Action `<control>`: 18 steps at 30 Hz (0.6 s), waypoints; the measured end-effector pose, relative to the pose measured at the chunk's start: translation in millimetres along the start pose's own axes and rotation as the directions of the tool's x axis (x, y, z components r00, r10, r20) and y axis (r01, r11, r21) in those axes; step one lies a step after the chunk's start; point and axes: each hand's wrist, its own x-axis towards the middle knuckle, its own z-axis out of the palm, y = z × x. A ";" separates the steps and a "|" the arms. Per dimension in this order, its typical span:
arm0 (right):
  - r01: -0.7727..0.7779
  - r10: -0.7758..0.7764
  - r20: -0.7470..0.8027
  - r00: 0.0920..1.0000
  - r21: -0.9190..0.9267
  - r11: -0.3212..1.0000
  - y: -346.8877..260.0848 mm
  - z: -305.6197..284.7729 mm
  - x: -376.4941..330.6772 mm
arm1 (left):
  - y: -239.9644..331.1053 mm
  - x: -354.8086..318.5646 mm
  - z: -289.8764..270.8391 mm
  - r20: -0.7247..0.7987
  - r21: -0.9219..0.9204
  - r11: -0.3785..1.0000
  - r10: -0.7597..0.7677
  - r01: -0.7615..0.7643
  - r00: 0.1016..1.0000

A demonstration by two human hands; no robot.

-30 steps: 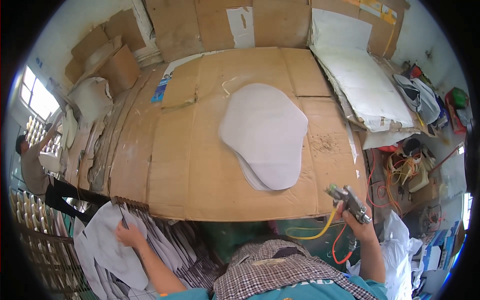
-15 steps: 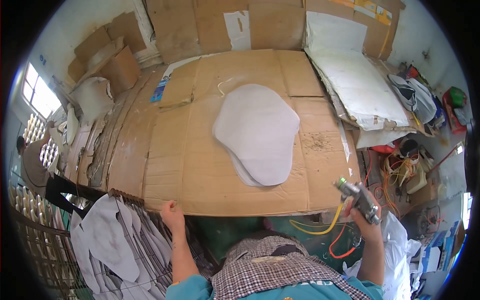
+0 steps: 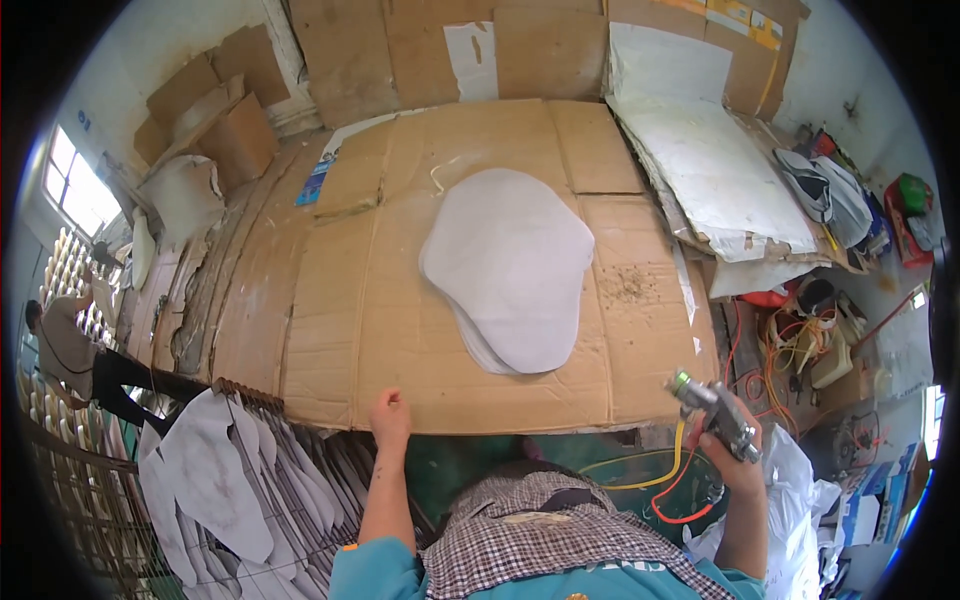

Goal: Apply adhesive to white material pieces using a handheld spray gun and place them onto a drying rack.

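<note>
My right hand (image 3: pixel 738 462) grips a metal spray gun (image 3: pixel 722 418) with a green end, held off the table's near right corner. A yellow hose (image 3: pixel 673 462) and an orange-red hose (image 3: pixel 690 515) loop below it. Over the table's front edge is my left hand (image 3: pixel 391 412), its fingers curled in with nothing visible in them. In the middle of the cardboard-covered table (image 3: pixel 325 340) lies a small stack of pale grey shaped sheets (image 3: pixel 510 262); a lower one shows along its lower left side. Neither hand touches the stack.
A rack of hanging grey sheets (image 3: pixel 225 480) stands left of me. White sheets (image 3: pixel 715 170) are stacked at the back right. Tangled hoses (image 3: pixel 790 345) and a white plastic bag (image 3: pixel 790 490) lie at right. Another person (image 3: pixel 65 345) is at far left.
My left hand has moved right along the table's front edge, its fingers still curled. My right hand keeps the spray gun in almost the same place. The person at far left has shifted posture.
</note>
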 end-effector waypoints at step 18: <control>-0.009 0.012 0.054 0.998 -0.056 0.998 -4.7 2.0 30.7 | 104.9 20.0 144.6 0.360 0.119 0.992 -0.001 -0.045 0.933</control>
